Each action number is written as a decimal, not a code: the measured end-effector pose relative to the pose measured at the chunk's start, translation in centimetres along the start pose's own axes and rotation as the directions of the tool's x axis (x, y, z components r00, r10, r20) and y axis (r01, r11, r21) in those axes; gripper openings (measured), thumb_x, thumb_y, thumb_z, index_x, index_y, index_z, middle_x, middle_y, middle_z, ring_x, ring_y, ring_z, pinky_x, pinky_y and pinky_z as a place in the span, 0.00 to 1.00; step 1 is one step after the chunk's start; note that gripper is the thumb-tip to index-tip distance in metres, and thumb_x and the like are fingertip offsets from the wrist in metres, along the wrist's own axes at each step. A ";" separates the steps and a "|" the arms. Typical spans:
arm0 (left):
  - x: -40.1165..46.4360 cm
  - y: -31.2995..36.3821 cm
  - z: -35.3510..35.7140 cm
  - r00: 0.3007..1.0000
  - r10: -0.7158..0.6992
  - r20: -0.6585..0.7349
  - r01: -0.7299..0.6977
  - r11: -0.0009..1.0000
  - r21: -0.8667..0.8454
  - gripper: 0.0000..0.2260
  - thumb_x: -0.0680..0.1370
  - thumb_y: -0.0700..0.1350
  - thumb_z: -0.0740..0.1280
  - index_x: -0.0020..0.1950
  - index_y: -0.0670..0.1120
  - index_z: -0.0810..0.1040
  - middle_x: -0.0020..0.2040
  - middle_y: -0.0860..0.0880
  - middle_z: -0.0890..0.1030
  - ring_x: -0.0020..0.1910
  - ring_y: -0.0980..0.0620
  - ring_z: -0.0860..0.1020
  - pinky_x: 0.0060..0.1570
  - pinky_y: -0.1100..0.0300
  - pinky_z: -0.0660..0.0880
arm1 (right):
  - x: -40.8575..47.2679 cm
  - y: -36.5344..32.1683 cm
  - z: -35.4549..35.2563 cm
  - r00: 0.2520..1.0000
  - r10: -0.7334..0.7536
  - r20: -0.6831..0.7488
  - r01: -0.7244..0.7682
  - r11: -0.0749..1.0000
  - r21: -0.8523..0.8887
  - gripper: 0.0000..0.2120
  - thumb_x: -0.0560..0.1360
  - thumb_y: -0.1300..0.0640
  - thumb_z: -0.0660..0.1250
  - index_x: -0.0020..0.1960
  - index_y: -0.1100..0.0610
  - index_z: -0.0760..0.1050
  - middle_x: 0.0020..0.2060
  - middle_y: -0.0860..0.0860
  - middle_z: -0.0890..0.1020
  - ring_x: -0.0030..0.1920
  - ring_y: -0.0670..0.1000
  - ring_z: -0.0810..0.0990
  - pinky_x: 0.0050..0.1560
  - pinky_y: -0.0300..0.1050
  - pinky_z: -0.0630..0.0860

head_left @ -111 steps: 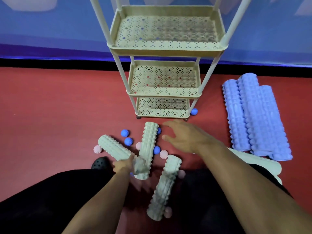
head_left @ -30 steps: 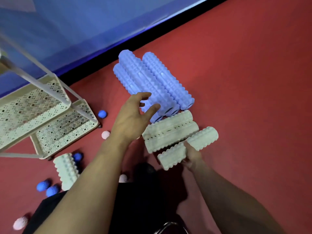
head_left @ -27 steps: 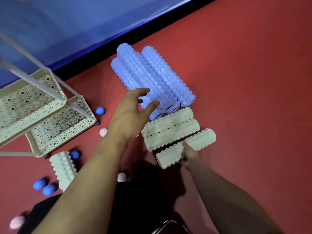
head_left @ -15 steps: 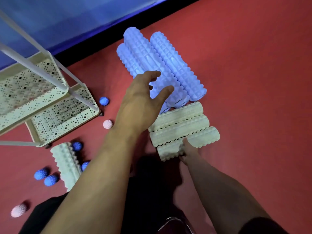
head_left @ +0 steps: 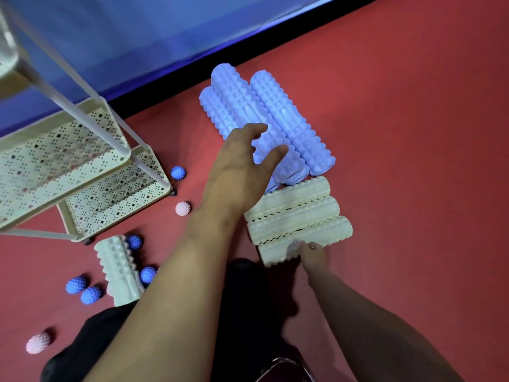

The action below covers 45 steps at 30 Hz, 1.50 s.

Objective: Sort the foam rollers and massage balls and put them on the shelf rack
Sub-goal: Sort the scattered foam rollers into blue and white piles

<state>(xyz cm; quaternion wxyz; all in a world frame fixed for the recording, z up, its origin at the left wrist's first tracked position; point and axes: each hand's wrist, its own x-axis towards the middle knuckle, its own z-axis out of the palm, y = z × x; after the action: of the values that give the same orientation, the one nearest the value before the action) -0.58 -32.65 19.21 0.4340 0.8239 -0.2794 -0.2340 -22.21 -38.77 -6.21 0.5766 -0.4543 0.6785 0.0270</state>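
Three blue foam rollers point(head_left: 278, 114) lie side by side on the red floor. In front of them lie three white foam rollers point(head_left: 292, 201) in a row. My right hand point(head_left: 312, 253) grips the nearest white roller point(head_left: 327, 230) at its near side, pressed against the other two. My left hand point(head_left: 239, 169) hovers open, fingers spread, over the near ends of the blue rollers. Another white roller point(head_left: 117, 268) lies by the shelf rack point(head_left: 154, 158) on the left, whose lower tiers hold nothing.
Spiky massage balls are scattered around the rack: a blue ball point(head_left: 177, 172), a pink ball point(head_left: 183, 208), blue ones point(head_left: 82, 289) by the lone white roller, and a pink one point(head_left: 38, 343) at the lower left. A blue wall point(head_left: 137, 37) runs behind. My dark-clothed legs fill the bottom.
My right hand has set the third white roller down against the other two. My left hand has stayed open over the blue rollers.
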 end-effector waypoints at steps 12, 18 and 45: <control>-4.4 3.5 -9.9 0.987 0.031 -0.157 -0.073 0.961 -0.268 0.15 0.80 0.50 0.70 0.66 0.49 0.79 0.60 0.57 0.81 0.50 0.63 0.79 0.54 0.70 0.73 | -17.2 -14.6 3.7 0.776 -0.577 0.255 0.627 0.749 -0.213 0.22 0.82 0.48 0.63 0.73 0.54 0.70 0.68 0.46 0.75 0.69 0.49 0.74 0.69 0.45 0.69; -8.8 -3.5 -18.9 0.931 -0.072 -0.358 -0.019 0.969 -0.244 0.09 0.81 0.46 0.68 0.61 0.52 0.79 0.55 0.58 0.82 0.47 0.67 0.79 0.50 0.69 0.73 | -28.4 -22.6 11.1 0.433 -0.724 0.537 0.902 0.354 -0.248 0.22 0.81 0.46 0.64 0.72 0.52 0.72 0.69 0.49 0.76 0.69 0.49 0.74 0.71 0.48 0.69; -16.6 -42.3 -10.0 0.420 -0.905 -0.068 0.828 0.413 -0.380 0.30 0.69 0.45 0.79 0.66 0.46 0.69 0.57 0.45 0.80 0.54 0.43 0.82 0.49 0.53 0.79 | -28.6 -20.4 27.2 0.302 -0.283 0.910 0.860 -0.330 -0.388 0.33 0.80 0.36 0.59 0.81 0.45 0.53 0.77 0.44 0.62 0.73 0.52 0.68 0.72 0.53 0.67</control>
<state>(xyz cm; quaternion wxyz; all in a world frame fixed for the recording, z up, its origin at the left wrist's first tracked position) 4.39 4.00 -9.05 0.3950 0.7975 0.2896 -0.3524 9.39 -18.77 17.79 0.2025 -0.9525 -0.0407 0.2238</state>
